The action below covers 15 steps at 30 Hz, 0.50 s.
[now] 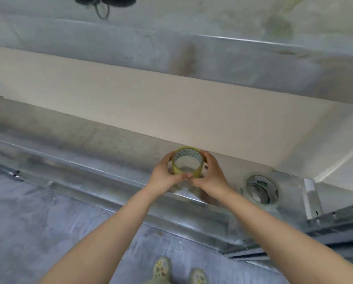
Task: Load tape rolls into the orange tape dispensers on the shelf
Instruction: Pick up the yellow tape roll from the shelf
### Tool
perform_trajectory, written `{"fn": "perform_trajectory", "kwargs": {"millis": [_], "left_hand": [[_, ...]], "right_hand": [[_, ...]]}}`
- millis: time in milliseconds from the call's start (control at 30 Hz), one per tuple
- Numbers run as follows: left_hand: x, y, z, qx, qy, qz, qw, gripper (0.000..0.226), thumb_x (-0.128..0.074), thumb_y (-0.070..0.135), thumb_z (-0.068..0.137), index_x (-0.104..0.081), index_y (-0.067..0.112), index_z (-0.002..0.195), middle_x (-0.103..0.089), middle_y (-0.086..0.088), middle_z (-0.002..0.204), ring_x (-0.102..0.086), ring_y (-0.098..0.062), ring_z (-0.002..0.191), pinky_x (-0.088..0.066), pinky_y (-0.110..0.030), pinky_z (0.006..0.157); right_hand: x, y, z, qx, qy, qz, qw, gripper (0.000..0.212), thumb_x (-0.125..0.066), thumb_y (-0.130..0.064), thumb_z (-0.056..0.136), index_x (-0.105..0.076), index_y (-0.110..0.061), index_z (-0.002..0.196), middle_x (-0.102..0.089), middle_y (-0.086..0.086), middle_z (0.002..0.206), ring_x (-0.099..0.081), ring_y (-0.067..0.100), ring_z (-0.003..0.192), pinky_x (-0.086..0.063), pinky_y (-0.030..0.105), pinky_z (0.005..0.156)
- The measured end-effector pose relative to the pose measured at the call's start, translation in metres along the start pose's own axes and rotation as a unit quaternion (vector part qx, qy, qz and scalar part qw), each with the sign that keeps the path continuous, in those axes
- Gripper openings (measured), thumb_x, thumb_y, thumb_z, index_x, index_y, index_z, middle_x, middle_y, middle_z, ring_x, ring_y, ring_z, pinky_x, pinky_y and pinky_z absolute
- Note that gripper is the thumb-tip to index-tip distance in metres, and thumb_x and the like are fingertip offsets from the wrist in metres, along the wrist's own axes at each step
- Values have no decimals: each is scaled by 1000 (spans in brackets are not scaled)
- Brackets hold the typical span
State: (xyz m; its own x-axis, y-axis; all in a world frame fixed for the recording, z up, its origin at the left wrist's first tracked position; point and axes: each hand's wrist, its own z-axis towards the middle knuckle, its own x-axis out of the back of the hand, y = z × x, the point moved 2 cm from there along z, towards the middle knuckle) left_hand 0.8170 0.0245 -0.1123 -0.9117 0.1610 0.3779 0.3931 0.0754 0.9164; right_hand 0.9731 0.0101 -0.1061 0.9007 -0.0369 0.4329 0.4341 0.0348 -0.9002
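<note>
A yellowish roll of clear tape [187, 155] is held over the metal shelf [102, 144], its open core facing me. My left hand [163, 176] grips its left side and my right hand [209, 177] its right side, thumbs meeting at the roll's near rim. A second clear tape roll [262, 190] lies on the shelf to the right of my right hand. No orange tape dispenser is in view.
A higher metal shelf [192, 58] runs across the top, with a dark object and cord [102, 5] at its far edge. A white wall [151, 103] stands behind the shelf. Slotted shelf rails [335, 218] sit at right. Grey floor and my slippers [179, 271] lie below.
</note>
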Motion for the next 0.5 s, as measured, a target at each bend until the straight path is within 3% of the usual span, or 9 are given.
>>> {"fn": "perform_trajectory", "kwargs": {"millis": [100, 200, 300, 367, 433, 500], "left_hand": [[24, -1, -11, 5, 60, 4, 998, 81, -86, 28, 60, -47, 19, 131, -57, 10, 113, -54, -6, 105, -39, -5, 80], [56, -8, -29, 15, 120, -27, 992, 76, -87, 26, 59, -49, 26, 125, -59, 20, 106, -55, 5, 99, -37, 3, 79], [91, -20, -47, 34, 170, -48, 984, 77, -87, 26, 59, -51, 20, 126, -62, 7, 120, -56, -5, 113, -42, -16, 98], [114, -27, -59, 35, 195, -55, 979, 78, -87, 28, 58, -52, 19, 128, -62, 4, 124, -56, -6, 116, -43, -22, 101], [136, -35, -69, 39, 219, -66, 973, 75, -87, 28, 58, -54, 22, 125, -64, 8, 119, -57, 1, 111, -44, -14, 95], [158, -44, -76, 36, 241, -75, 967, 65, -88, 26, 58, -57, 31, 115, -65, 18, 110, -57, 14, 101, -42, -2, 83]], "right_hand": [[-19, -13, 13, 28, -59, 13, 998, 69, -81, -15, 59, -49, -17, 120, -54, -1, 117, -53, 13, 108, -39, 19, 89], [-50, -31, 23, 50, -121, 22, 991, 77, -82, -25, 54, -46, -20, 122, -53, 0, 122, -51, 12, 110, -37, 18, 89], [-86, -56, 28, 95, -176, 31, 979, 70, -80, -30, 53, -45, -33, 114, -53, -11, 113, -52, 6, 105, -37, 2, 81], [-111, -69, 30, 114, -209, 38, 970, 66, -80, -24, 57, -44, -40, 110, -54, -13, 112, -53, 6, 107, -38, 2, 83], [-135, -83, 31, 126, -237, 39, 962, 66, -80, -24, 60, -46, -36, 114, -55, -7, 119, -53, 6, 111, -40, 13, 89], [-159, -98, 34, 147, -256, 52, 954, 61, -80, -19, 60, -49, -37, 109, -59, -11, 113, -54, -4, 106, -40, 11, 88]]}}
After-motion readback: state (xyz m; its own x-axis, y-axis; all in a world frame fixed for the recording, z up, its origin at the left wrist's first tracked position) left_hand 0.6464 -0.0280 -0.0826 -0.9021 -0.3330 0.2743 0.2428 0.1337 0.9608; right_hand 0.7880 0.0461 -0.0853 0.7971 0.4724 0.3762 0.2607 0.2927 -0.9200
